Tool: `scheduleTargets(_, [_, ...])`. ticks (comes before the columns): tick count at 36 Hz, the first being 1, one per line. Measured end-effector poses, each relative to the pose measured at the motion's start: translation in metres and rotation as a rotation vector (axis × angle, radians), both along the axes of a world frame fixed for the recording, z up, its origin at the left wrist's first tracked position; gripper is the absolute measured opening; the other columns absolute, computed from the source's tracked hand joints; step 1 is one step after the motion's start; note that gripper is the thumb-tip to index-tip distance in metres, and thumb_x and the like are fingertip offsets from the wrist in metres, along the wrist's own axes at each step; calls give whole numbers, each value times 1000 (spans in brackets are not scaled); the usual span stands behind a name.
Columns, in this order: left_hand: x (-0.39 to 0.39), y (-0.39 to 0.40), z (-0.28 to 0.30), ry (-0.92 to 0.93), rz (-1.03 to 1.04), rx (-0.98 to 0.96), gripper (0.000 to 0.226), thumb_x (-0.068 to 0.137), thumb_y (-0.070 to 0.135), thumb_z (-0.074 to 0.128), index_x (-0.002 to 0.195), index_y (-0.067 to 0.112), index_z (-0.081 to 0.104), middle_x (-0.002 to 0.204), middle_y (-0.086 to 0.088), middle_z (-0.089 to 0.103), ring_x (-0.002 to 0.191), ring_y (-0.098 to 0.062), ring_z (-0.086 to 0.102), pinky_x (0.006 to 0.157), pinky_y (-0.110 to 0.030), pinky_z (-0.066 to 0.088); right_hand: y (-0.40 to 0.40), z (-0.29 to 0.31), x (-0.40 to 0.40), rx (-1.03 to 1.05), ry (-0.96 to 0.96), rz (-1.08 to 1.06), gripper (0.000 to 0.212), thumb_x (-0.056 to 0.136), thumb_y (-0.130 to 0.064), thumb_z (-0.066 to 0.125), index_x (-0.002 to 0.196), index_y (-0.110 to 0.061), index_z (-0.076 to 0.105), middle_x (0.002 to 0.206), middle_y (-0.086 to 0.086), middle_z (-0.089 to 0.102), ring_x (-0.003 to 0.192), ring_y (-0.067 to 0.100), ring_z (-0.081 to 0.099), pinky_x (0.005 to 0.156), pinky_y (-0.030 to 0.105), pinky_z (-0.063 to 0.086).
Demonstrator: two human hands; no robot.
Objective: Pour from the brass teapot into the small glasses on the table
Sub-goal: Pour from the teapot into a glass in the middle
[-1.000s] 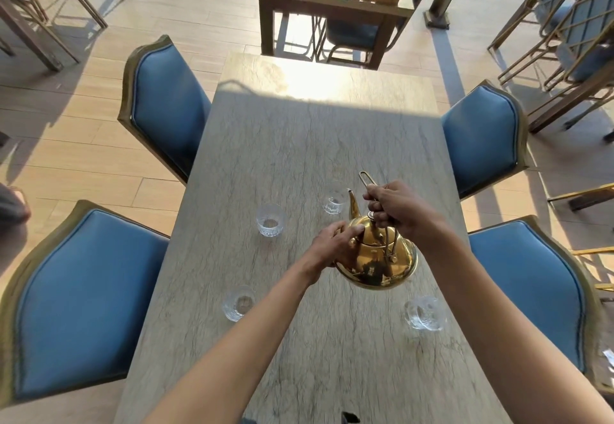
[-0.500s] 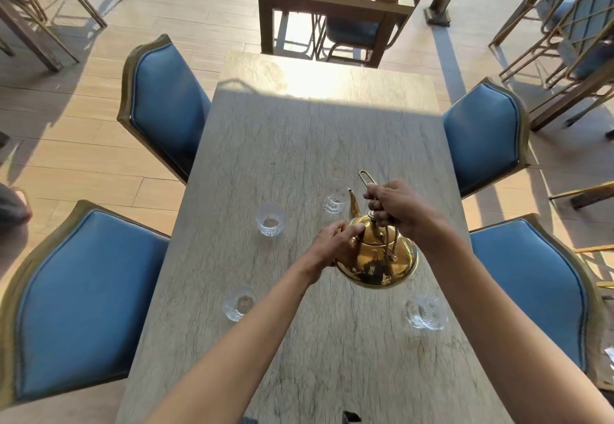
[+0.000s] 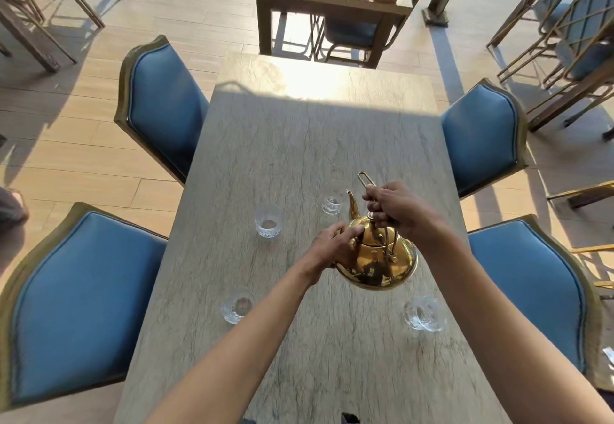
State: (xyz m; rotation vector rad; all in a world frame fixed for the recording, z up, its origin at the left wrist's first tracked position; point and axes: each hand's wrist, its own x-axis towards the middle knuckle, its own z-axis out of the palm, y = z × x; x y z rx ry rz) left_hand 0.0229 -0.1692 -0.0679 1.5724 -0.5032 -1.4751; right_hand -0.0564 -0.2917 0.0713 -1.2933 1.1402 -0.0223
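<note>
The shiny brass teapot (image 3: pixel 377 262) hangs in the air above the grey table (image 3: pixel 299 144), tipped forward. Its spout points at the far right glass (image 3: pixel 332 203). My right hand (image 3: pixel 395 206) grips the wire handle on top. My left hand (image 3: pixel 337 245) presses on the teapot's left shoulder beside the lid. Three more small clear glasses stand on the table: far left (image 3: pixel 268 220), near left (image 3: pixel 236 305) and near right (image 3: pixel 424 314). No stream is visible at the spout.
Blue padded chairs flank the table, two on the left (image 3: pixel 166 107) (image 3: pixel 79 297) and two on the right (image 3: pixel 481 134) (image 3: pixel 531 290). Another wooden table (image 3: pixel 332 1) with small items stands beyond. More chairs stand at the far right (image 3: pixel 564 24).
The teapot and both hands have held almost still over the last second, with the spout staying beside the far right glass.
</note>
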Motion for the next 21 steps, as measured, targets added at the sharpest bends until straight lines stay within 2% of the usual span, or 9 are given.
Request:
scheduleTargets(5, [1,1,-1,5,10,-8,65,87,75,64,126,23,71,124,-10,79,120,-36,72,90,-45,53,0,-2,0,6,2,-12,29,108,-23,42,88,-8,55,54,-5,41,37,5,36,35,19,30])
scheduleTargets(8, [2,1,-3,5,10,-3,59,95,70,63,126,21,70,124,-11,78,121,-37,72,89,-45,52,1,-3,1,6,9,-10,28,108,-23,42,88,-9,55,54,-5,41,36,5,36,36,20,29])
scheduleTargets(12, [3,1,-5,12,-3,3,56,93,70,64,122,24,71,124,-10,78,122,-38,72,90,-47,52,1,-4,2,9,12,-8,28,108,-23,41,87,-9,55,55,-4,41,37,5,36,36,20,30])
scheduleTargets(18, [4,0,-9,24,3,-8,68,92,70,66,128,12,65,128,-16,77,125,-44,70,89,-47,50,1,-7,1,3,4,-13,29,108,-21,41,87,-9,55,52,-6,42,36,5,36,36,20,29])
scheduleTargets(21, [7,-2,-10,13,-1,11,43,99,61,66,118,23,65,121,-5,76,122,-36,71,93,-48,52,2,-9,1,-1,-9,-33,29,108,-20,40,86,-9,55,51,-5,41,35,5,36,36,19,28])
